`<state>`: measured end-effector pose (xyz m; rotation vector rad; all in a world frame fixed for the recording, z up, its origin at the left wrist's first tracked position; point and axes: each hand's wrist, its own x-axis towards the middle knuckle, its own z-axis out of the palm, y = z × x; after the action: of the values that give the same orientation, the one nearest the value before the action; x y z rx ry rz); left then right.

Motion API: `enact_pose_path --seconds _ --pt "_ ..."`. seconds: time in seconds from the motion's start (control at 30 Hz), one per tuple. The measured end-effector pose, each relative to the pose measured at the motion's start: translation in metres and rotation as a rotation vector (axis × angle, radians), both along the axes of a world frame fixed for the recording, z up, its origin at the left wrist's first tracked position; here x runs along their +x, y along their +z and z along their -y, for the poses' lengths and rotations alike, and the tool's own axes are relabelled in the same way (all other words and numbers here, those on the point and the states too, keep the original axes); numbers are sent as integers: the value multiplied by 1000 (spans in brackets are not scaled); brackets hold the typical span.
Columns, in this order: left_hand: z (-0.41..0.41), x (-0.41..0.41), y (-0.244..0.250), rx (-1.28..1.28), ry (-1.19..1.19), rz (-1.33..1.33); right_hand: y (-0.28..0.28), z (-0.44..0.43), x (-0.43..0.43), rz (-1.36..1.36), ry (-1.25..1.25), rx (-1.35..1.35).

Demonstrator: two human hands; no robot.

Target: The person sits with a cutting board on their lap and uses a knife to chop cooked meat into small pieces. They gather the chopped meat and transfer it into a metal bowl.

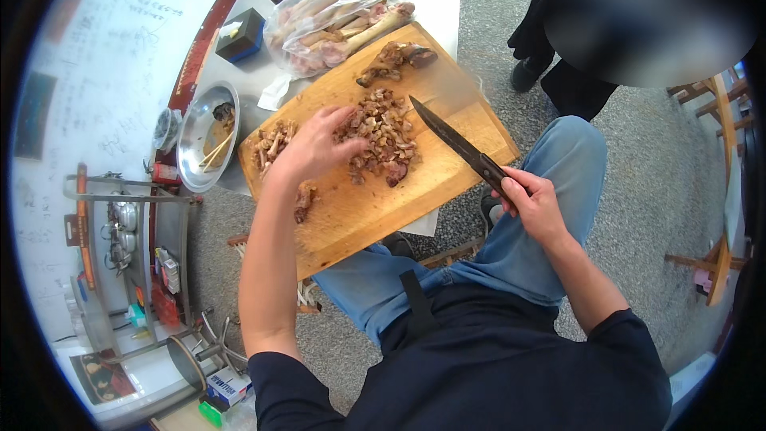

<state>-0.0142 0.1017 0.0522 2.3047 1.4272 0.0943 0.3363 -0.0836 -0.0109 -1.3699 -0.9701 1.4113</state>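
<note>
My right hand (529,197) grips the dark handle of a kitchen knife (449,134), its blade slanting up and left over the right side of a wooden cutting board (335,227). My left hand (323,143), slightly blurred, is at the left edge of a heap of chopped cooked meat (386,137). Its thumb and fingers are spread, with nothing visible between them; whether the fingertips touch the meat is unclear. A larger bone-in meat piece (395,60) lies at the board's far end. Stripped bones (272,143) are partly hidden behind my left wrist, and a small meat scrap (304,202) lies nearer me.
Beyond the board sits a clear plastic bag of large meaty bones (347,30). To the left are a metal bowl (206,137) with chopsticks and a dark tissue box (240,36). Another person (532,42) stands at upper right; a metal rack (137,251) is at left.
</note>
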Motion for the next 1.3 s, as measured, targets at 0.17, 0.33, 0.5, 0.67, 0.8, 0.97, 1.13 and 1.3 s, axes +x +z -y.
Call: enact_pose_path --seconds 0.17,0.33,0.5,0.67,0.8,0.97,1.13,1.3 --pt "20 8 5 -55 -40 1 7 10 7 -54 36 -8" --pt "14 7 -6 -45 -55 336 19 25 8 -24 164 -37" --pt "7 19 15 72 -109 317 29 25 2 77 274 -65" --pt "5 26 23 -5 -75 406 28 17 -8 178 294 -41" --pt "16 25 39 -22 -6 447 21 16 -13 177 204 10" --pt "41 -26 52 85 92 298 22 19 -8 165 170 13" --pt "100 -87 27 171 218 47 22 19 -11 6 141 8" --pt "140 -98 -17 259 254 -73 27 13 -15 -333 172 30"
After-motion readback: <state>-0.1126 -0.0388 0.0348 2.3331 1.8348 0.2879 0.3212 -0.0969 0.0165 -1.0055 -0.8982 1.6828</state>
